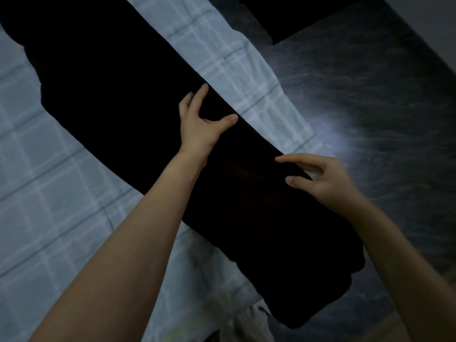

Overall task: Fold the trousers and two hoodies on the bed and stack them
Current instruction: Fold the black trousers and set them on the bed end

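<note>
One pair of black trousers (123, 82): laid flat in a long diagonal band across the pale checked bed sheet (49, 193), with the near end hanging past the bed's edge over the dark floor (370, 95). Left hand (199, 122): flat on the cloth at mid-length, fingers straight, thumb spread wide. Right hand (323, 178): at the right-hand edge, forefinger and thumb extended and apart, tips resting on the fabric, gripping nothing.
</note>
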